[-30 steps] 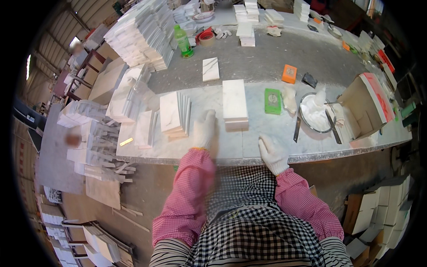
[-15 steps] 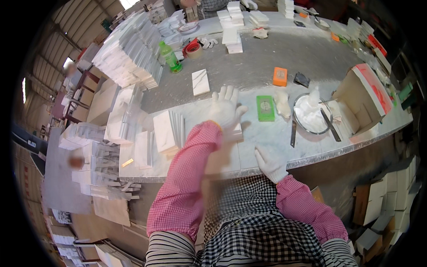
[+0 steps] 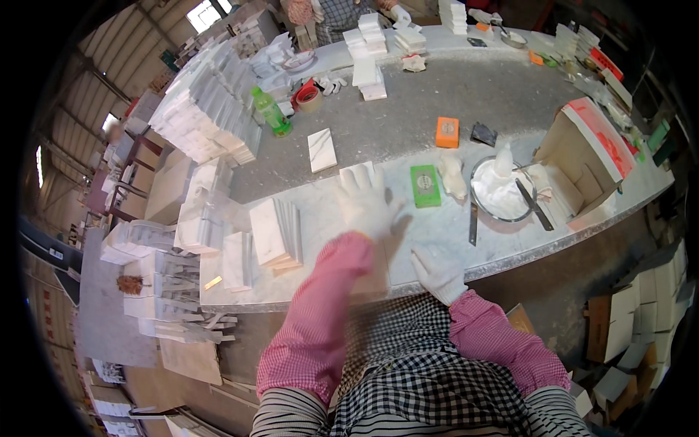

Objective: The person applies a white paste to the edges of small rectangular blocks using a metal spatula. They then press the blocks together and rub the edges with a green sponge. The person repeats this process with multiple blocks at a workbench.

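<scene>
My left hand (image 3: 366, 204), in a white glove, has its fingers spread palm down on a white tile (image 3: 368, 169), which shows past the fingertips and is otherwise covered. Close to the bench's front edge lies my right hand (image 3: 439, 275), also gloved, fingers together and loosely laid on the slab, with nothing visible in it. Left of my left hand leans a row of white veined tiles (image 3: 271, 237). A single veined tile (image 3: 321, 150) lies farther back. Between and beyond my hands sits a green block (image 3: 425, 186), beside a crumpled white cloth (image 3: 453, 176).
At right stand a metal bowl (image 3: 477, 191) of white paste, dark-handled scrapers (image 3: 535, 205) and an open cardboard box (image 3: 557, 178). Farther back are an orange block (image 3: 447, 132), a green bottle (image 3: 271, 113) and tall tile stacks (image 3: 207, 105). Another person (image 3: 342, 16) works across the bench.
My left hand has turned slightly, and a white tile edge now shows past its fingertips instead of beside its wrist. The right hand stays at the bench edge. The whole view has shifted slightly.
</scene>
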Tool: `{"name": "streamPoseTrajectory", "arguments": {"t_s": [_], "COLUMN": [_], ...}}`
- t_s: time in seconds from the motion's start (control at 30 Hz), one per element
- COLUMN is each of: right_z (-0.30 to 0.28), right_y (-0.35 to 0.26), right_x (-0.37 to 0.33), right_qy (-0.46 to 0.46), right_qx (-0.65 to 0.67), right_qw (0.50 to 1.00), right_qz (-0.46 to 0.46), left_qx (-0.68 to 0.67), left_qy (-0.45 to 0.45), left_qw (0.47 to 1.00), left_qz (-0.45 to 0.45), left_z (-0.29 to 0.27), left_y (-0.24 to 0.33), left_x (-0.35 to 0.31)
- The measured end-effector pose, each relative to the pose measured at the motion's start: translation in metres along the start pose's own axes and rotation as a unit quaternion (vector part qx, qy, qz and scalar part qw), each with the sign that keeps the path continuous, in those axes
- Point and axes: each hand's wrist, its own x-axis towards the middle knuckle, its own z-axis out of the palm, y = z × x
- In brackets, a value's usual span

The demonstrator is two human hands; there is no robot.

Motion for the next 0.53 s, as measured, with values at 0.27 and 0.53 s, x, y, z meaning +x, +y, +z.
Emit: {"name": "streamPoseTrajectory", "arguments": {"t_s": [0.27,0.53], "right_z": [0.003,0.003], "right_y": [0.006,-0.001], "right_x": [-0.01,-0.005], "right_qy": [-0.046,-0.032], "right_qx": [-0.012,0.018], "right_qw": [0.999,0.999], "right_qz": [0.014,0.034], "left_qx": [-0.151,-0.188], "left_qy": [0.034,-0.029], "left_qw": [0.986,0.96], "left_qz": [0.066,-0.205], "left_z": [-0.039,-0.03], "left_y": [0.008,0.005], "left_x": [-0.065,-0.04]}}
